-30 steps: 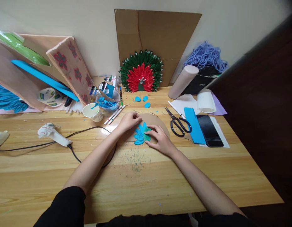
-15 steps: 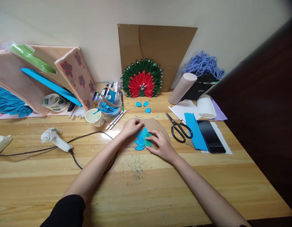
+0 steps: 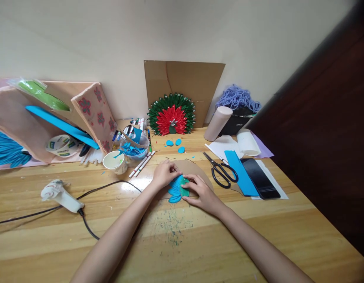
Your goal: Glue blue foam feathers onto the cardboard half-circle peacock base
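Note:
Several blue petals (image 3: 175, 190) fan out to the left of a small green piece (image 3: 185, 188), over a rounded cardboard base (image 3: 199, 169). My left hand (image 3: 166, 174) is closed at the upper end of the fan, fingertips pinched on a blue petal there; its tip is mostly hidden by the fingers. From the right, my right hand (image 3: 203, 194) holds the green piece, with fingers bent over it and the thumb by its lower edge. Three loose blue petals (image 3: 178, 142) lie beyond the base.
Black-handled scissors (image 3: 220, 169), a blue strip (image 3: 241, 173) and a phone (image 3: 260, 179) lie at right. A white glue gun (image 3: 61, 196) with its cord lies left. Behind are a paper cup (image 3: 115, 162), a tub of blue scraps (image 3: 134, 150) and a red-green peacock (image 3: 172, 116) against cardboard.
The view has tilted up, so everything sits lower in the picture. My left hand has shifted slightly toward the right hand, onto the top of the fan. The right hand keeps its place on the green piece.

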Tool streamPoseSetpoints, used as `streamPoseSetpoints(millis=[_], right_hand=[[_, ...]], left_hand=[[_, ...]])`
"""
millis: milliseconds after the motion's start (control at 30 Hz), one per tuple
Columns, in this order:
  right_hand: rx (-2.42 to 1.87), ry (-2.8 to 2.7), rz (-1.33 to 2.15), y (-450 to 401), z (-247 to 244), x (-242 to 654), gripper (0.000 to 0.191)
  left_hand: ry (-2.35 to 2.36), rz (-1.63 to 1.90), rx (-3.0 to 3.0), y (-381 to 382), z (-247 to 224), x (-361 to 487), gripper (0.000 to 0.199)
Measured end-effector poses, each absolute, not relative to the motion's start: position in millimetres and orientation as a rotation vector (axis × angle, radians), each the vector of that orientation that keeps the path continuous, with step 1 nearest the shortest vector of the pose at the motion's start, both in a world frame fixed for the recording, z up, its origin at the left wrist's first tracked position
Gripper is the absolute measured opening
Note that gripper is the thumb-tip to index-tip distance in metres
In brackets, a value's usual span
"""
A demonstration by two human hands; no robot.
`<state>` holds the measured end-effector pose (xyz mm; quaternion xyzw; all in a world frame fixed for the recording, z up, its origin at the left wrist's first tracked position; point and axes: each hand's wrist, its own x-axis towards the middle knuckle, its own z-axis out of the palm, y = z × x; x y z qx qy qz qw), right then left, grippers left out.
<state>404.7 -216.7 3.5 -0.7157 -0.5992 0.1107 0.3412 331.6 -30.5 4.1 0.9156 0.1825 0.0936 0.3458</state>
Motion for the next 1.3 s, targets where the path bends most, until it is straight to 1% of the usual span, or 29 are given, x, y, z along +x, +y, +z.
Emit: streamPoseSetpoints(millis=[233, 367, 433, 567, 700, 900, 1100, 1200, 1300], right_hand=[[-1.835, -1.557, 0.296, -216.7, 1.1, 405.6, 0.03], [-1.8, -1.507, 0.266, -222.5, 4.2, 408.8, 0.042], [-1.806, -1.424, 0.206, -228.5, 7.5, 415.6, 0.046], [-1.875, -1.253, -0.014, -241.3, 11.6, 440.7, 0.042], [-1.939, -1.19, -0.157, -247.0, 6.2, 464.2, 0.041], [-2.053, -1.248, -0.222, -245.6, -3.1, 471.9, 0.039], [-2.128, -1.258, -0.262, -244.5, -7.1, 472.9, 0.038], [-2.091, -1.224, -0.313, -243.5, -6.8, 470.3, 0.033], [-1.997, -1.178, -0.343, -242.0, -3.5, 462.1, 0.023]], left_hand=[[0.48, 0.272, 2.393, -31.5, 1.8, 331.5, 0.023], [0.468, 0.263, 2.39, -31.1, 1.6, 331.7, 0.023], [0.452, 0.275, 2.388, -31.1, 0.6, 331.5, 0.023], [0.43, 0.3, 2.387, -31.1, -2.3, 331.3, 0.024], [0.429, 0.289, 2.376, -30.4, -4.1, 331.7, 0.024], [0.397, 0.288, 2.367, -27.4, -4.7, 331.7, 0.029], [0.426, 0.259, 2.287, -29.8, -1.9, 329.9, 0.038], [0.455, 0.224, 2.184, -28.1, 7.6, 330.7, 0.038], [0.498, 0.28, 2.196, -24.4, 32.8, 325.3, 0.032]])
